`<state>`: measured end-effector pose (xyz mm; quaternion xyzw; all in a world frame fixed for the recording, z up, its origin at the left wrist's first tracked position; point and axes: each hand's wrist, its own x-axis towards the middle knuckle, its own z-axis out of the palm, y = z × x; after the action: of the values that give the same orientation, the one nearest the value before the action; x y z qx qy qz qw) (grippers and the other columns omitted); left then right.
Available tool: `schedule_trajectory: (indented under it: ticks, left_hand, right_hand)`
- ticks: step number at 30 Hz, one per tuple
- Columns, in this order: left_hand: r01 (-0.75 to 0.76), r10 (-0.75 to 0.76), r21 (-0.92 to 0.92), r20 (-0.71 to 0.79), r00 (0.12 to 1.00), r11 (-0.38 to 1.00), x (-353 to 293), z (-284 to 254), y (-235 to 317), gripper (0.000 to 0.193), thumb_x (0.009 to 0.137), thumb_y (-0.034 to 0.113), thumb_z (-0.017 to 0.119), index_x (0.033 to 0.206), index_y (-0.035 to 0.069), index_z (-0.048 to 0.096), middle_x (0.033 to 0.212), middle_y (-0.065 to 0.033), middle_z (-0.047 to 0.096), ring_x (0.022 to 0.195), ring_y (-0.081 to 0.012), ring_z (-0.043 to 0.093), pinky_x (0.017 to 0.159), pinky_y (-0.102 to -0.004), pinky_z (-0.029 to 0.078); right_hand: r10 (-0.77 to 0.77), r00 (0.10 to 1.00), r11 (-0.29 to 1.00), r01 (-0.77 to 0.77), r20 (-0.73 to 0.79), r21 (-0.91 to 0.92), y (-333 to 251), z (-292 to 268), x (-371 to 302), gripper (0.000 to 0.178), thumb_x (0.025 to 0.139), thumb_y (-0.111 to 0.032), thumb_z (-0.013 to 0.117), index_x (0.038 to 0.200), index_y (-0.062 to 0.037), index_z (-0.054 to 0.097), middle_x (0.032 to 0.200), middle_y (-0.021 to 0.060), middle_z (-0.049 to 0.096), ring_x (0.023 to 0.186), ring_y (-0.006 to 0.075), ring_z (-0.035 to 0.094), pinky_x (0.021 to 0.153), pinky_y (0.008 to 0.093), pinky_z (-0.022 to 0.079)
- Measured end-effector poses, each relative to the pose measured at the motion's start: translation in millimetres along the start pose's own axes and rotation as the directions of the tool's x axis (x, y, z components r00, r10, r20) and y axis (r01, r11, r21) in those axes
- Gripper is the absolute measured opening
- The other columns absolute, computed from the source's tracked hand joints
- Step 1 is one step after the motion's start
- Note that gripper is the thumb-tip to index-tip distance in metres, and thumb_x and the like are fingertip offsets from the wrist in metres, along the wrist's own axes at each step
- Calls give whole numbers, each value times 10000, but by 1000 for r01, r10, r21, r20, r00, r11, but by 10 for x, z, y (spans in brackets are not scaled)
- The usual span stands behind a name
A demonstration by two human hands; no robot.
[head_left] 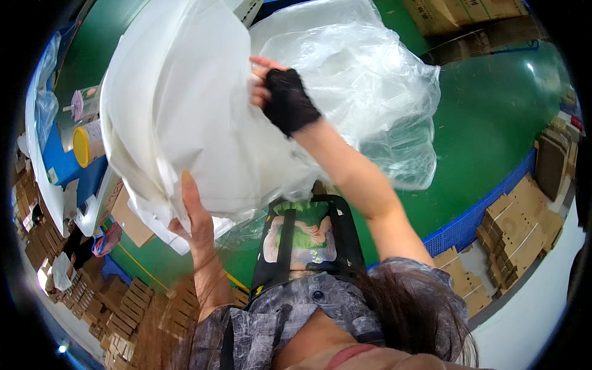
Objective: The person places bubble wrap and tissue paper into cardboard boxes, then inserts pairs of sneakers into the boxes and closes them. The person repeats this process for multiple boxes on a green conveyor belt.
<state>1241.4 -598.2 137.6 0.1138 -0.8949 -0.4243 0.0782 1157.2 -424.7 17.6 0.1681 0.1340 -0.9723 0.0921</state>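
A large stack of thin white sheets (pixel 197 117) fills the upper left in front of me, its layers curved and creased. I cannot make out whether they are paper or plastic. My left hand (pixel 196 213) grips the near lower edge, thumb on top and fingers mostly hidden. My right hand (pixel 280 95), in a black fingerless glove, is closed at the right edge of the top sheet, its fingertips slightly blurred. Beyond my right wrist a big crumpled clear plastic bag (pixel 370 80) spreads out to the right, partly behind the sheets.
Left of the sheets, a yellow-lidded tub (pixel 88 145) and a clear cup (pixel 85 103) stand on a blue surface. Flattened cardboard (pixel 518 222) lies at the right beside a blue perforated edge (pixel 456 231). A cardboard box (pixel 459 15) is at the far right, stacked cartons (pixel 123 314) at lower left.
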Motion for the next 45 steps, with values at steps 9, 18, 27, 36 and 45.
schedule_trajectory:
  ticks: [9,18,27,36,45]
  left_hand:
    - [-16,32,-204,76,997,979,-136,62,-241,415,801,216,544,1142,8,432,1114,-91,485,980,-185,476,847,-322,387]
    - [-40,60,-149,132,989,988,-172,72,-249,402,795,163,589,1126,-17,451,1067,-116,520,942,-195,500,822,-317,400]
    - [384,-274,-599,270,923,702,-215,86,-319,392,797,96,583,1145,-19,443,1098,-129,516,998,-219,497,857,-325,387]
    - [434,-131,-848,414,901,305,-187,139,-479,432,775,102,570,1180,56,428,1166,-97,474,1047,-199,465,891,-377,401]
    - [-268,232,74,320,918,960,-119,86,-297,527,777,155,554,1218,49,287,1116,-73,433,992,-171,468,772,-291,434]
  right_hand:
    - [-99,933,-407,278,345,-870,-100,-542,505,394,697,-87,465,1081,-2,484,1016,225,524,886,354,529,808,369,417]
    - [64,933,-836,244,355,-491,-1243,-1074,1167,214,732,-165,465,866,-54,588,794,154,591,786,325,570,689,419,454]
    - [-133,855,-893,116,501,-434,-1855,-197,1661,394,687,-192,554,1001,42,509,922,222,546,946,307,499,811,351,390]
    - [-103,981,-686,50,165,-726,-498,-1084,-1441,912,581,-358,722,1293,-47,244,1062,151,457,753,298,549,668,397,465]
    - [-457,885,-68,70,93,-995,177,-973,-587,93,748,-86,487,827,-50,520,644,155,545,582,301,557,523,347,446]
